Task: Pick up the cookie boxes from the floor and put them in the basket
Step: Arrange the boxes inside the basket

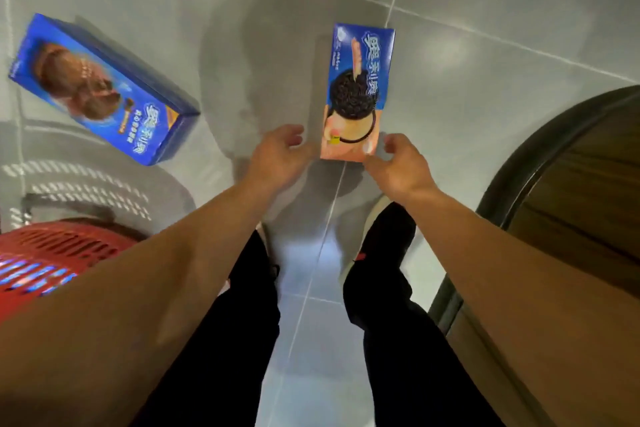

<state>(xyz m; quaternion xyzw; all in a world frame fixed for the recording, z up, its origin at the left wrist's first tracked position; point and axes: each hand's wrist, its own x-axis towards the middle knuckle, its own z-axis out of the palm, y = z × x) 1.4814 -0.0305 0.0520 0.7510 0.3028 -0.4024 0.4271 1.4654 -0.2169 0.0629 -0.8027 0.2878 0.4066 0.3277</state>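
- The blue-and-pink cookie box [356, 90] lies flat on the grey tiled floor [485, 28], straight ahead of the person's feet.
- The right hand [398, 166] has its thumb on the box's near right corner, fingers curled beside it; it seems to pinch the edge.
- The left hand [277, 156] is at the box's near left edge, fingers loosely spread.
- A second blue cookie box [100, 87] lies well to the left.
- The red basket [45, 253] stands at lower left.

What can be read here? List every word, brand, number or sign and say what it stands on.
"奥利奥", large white brand characters along the pink-ended box between the two hands.
"奥利奥", the same brand characters near the lower end of the chocolate box at left.
Small print on both boxes, and the yellow tag at the pink end: too blurred to read.
Basket, floor, wooden furniture: no text visible.
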